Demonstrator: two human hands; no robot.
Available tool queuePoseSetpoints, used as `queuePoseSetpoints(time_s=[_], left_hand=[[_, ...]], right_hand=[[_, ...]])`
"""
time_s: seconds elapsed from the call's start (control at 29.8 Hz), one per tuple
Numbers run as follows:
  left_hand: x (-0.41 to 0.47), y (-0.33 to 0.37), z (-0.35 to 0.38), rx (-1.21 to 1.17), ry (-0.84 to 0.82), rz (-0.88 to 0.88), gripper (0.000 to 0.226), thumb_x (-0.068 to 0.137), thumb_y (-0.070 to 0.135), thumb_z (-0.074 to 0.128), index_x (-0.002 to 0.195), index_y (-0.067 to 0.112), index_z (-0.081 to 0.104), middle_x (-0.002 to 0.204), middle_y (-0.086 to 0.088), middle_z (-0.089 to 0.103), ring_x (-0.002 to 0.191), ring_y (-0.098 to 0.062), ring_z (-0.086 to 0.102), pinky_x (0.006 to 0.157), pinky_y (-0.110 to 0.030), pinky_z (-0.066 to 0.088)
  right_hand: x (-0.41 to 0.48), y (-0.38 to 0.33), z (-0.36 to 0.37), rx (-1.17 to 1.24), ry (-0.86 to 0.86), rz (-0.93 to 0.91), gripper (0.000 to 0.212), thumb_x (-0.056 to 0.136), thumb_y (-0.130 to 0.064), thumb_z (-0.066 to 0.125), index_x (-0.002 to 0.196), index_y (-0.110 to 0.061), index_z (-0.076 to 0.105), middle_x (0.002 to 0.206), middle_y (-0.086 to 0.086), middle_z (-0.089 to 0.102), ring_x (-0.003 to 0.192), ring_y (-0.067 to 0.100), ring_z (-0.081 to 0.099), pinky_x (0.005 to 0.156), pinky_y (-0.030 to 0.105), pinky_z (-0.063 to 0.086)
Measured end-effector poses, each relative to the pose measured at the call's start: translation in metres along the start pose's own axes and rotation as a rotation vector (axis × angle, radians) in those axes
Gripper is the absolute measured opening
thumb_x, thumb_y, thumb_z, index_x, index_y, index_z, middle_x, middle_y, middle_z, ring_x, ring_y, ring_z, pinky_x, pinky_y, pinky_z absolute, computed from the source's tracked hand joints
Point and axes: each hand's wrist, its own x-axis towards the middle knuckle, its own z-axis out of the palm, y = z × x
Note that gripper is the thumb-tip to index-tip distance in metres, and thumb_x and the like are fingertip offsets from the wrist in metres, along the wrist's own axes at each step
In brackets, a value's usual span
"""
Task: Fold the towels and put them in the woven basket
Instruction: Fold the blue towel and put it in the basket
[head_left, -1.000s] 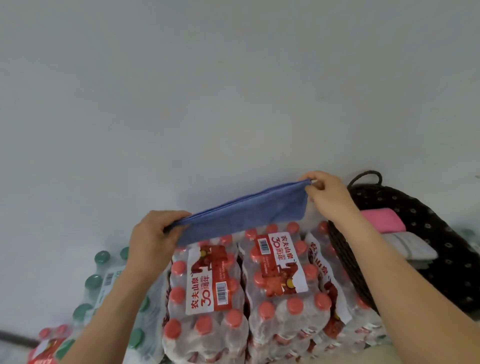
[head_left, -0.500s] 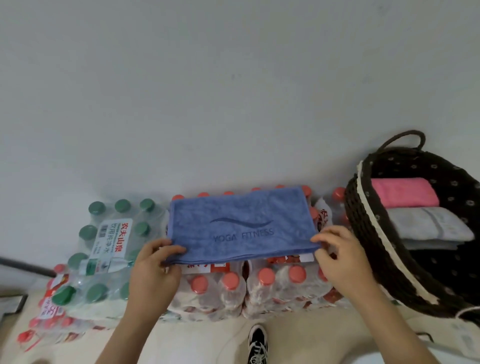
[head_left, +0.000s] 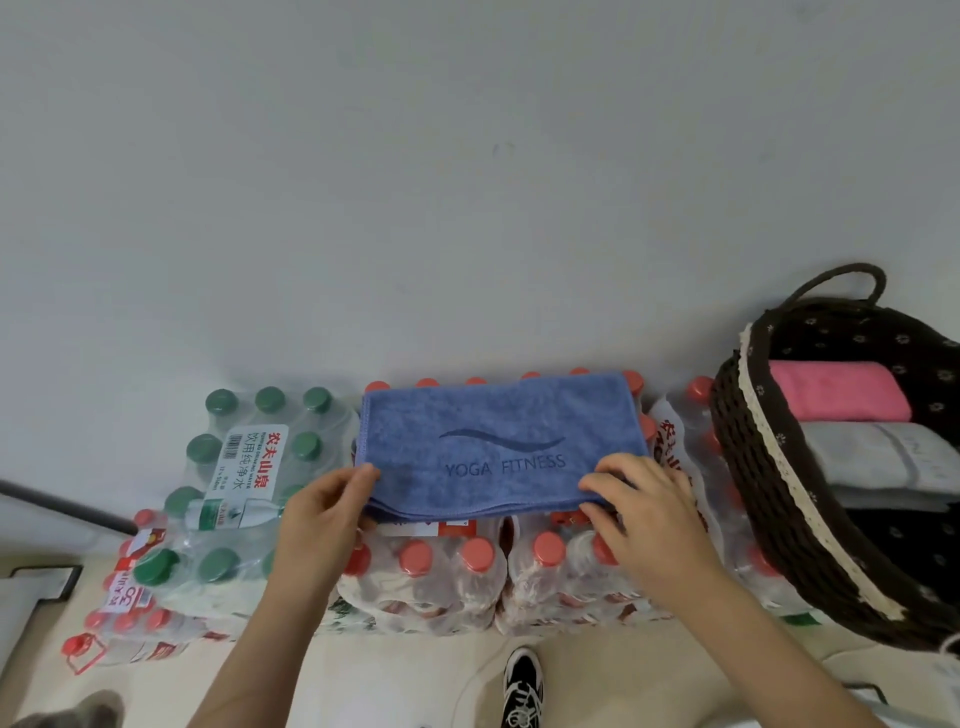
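A blue towel (head_left: 498, 441), folded into a flat oblong with "YOGA FITNESS" printed on its top, lies across shrink-wrapped packs of red-capped bottles (head_left: 452, 571) that stand against a pale wall (head_left: 467, 182). Its far edge runs along the back row of caps, and its layered near edge faces the person.

The left hand (head_left: 322, 514) grips the towel's near left corner, with the thumb pressed on top and the fingers curled out of sight under the edge. The right hand (head_left: 649, 519) grips the near right corner, with some fingertips resting on the cloth and others tucked under the layered edge. Both hands sit at the near edge, and the towel stretches between them and away from the person.

Just to the right of the bottle packs stands a dark woven basket (head_left: 743, 467) with a cream trim and a loop handle, tilted toward the camera. Inside it lie a folded pink towel (head_left: 836, 389) and, nearer the camera and touching it, a folded grey towel (head_left: 878, 457). The blue towel is outside the basket, and a row of bottles lies between them.

To the left is a pack of green-capped bottles (head_left: 244, 457). A black and white shoe (head_left: 522, 686) shows on the floor (head_left: 597, 665) below.
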Motion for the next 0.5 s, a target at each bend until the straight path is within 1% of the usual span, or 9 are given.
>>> queuePoseSetpoints(time_s=[0.07, 0.1, 0.17, 0.23, 0.3, 0.34, 0.37, 0.44, 0.5], left_hand=[[0.001, -0.001, 0.003, 0.069, 0.040, 0.058, 0.007, 0.087, 0.022, 0.069, 0.082, 0.026, 0.072, 0.076, 0.000, 0.073, 0.065, -0.018, 0.065, 0.066, -0.032, 0.055], [0.000, -0.004, 0.004, 0.076, 0.066, 0.073, 0.009, 0.085, 0.018, 0.070, 0.082, 0.026, 0.071, 0.077, -0.001, 0.073, 0.065, -0.016, 0.066, 0.065, -0.031, 0.055], [0.000, -0.009, 0.005, 0.041, 0.108, 0.058, 0.015, 0.084, 0.012, 0.071, 0.083, 0.027, 0.072, 0.080, -0.004, 0.073, 0.066, -0.015, 0.065, 0.062, -0.031, 0.054], [-0.001, -0.011, 0.004, -0.015, 0.149, 0.061, 0.018, 0.083, 0.008, 0.071, 0.084, 0.026, 0.073, 0.081, 0.003, 0.074, 0.072, -0.010, 0.066, 0.068, -0.031, 0.056], [-0.001, -0.007, 0.003, 0.023, 0.173, 0.168, 0.022, 0.083, 0.003, 0.069, 0.083, 0.025, 0.074, 0.082, 0.015, 0.073, 0.076, 0.004, 0.065, 0.073, -0.013, 0.051], [-0.001, -0.003, 0.003, 0.082, 0.181, 0.241, 0.023, 0.083, 0.001, 0.067, 0.083, 0.023, 0.074, 0.084, 0.018, 0.072, 0.077, 0.009, 0.063, 0.072, -0.005, 0.047], [0.000, -0.001, 0.002, 0.155, 0.185, 0.307, 0.024, 0.083, -0.002, 0.066, 0.084, 0.019, 0.075, 0.087, 0.016, 0.071, 0.079, 0.011, 0.062, 0.073, -0.001, 0.043], [0.003, -0.002, 0.001, 0.324, 0.157, 0.376, 0.024, 0.083, -0.004, 0.063, 0.089, 0.016, 0.075, 0.093, 0.007, 0.069, 0.079, 0.002, 0.061, 0.074, -0.004, 0.042], [0.005, -0.007, 0.002, 0.457, 0.086, 0.330, 0.029, 0.082, -0.004, 0.061, 0.096, 0.019, 0.073, 0.100, 0.002, 0.067, 0.079, -0.007, 0.057, 0.077, -0.015, 0.044]], right_hand=[[0.004, 0.005, 0.000, 0.052, -0.018, -0.014, 0.018, 0.074, -0.020, 0.080, 0.090, -0.020, 0.072, 0.093, -0.008, 0.060, 0.086, 0.014, 0.059, 0.077, 0.036, 0.049], [0.006, 0.006, -0.001, 0.073, -0.028, -0.016, 0.016, 0.074, -0.020, 0.080, 0.088, -0.018, 0.073, 0.091, -0.008, 0.061, 0.083, 0.014, 0.059, 0.075, 0.036, 0.052], [0.011, 0.006, -0.004, 0.087, -0.041, -0.010, 0.014, 0.073, -0.019, 0.082, 0.085, -0.017, 0.074, 0.088, -0.008, 0.062, 0.080, 0.013, 0.059, 0.073, 0.030, 0.052], [0.012, 0.004, -0.006, 0.081, -0.056, -0.006, 0.013, 0.072, -0.019, 0.082, 0.083, -0.017, 0.075, 0.086, -0.008, 0.062, 0.078, 0.012, 0.058, 0.071, 0.025, 0.050], [0.012, 0.004, -0.006, 0.085, -0.073, -0.005, 0.010, 0.076, -0.023, 0.079, 0.084, -0.019, 0.076, 0.087, -0.010, 0.062, 0.079, 0.010, 0.058, 0.071, 0.024, 0.049], [0.012, 0.004, -0.007, 0.102, -0.085, 0.003, 0.007, 0.080, -0.026, 0.075, 0.084, -0.020, 0.076, 0.088, -0.012, 0.061, 0.080, 0.009, 0.058, 0.071, 0.024, 0.048], [0.013, 0.005, -0.009, 0.120, -0.105, 0.022, 0.011, 0.085, -0.030, 0.070, 0.082, -0.021, 0.076, 0.087, -0.014, 0.060, 0.080, 0.007, 0.057, 0.069, 0.024, 0.047], [0.017, 0.006, -0.011, 0.129, -0.151, 0.061, 0.022, 0.090, -0.036, 0.061, 0.079, -0.022, 0.074, 0.086, -0.018, 0.058, 0.078, 0.004, 0.055, 0.065, 0.023, 0.043], [0.021, 0.004, -0.013, 0.126, -0.191, 0.103, 0.023, 0.090, -0.039, 0.058, 0.080, -0.024, 0.073, 0.085, -0.018, 0.057, 0.077, 0.002, 0.055, 0.064, 0.024, 0.044]])
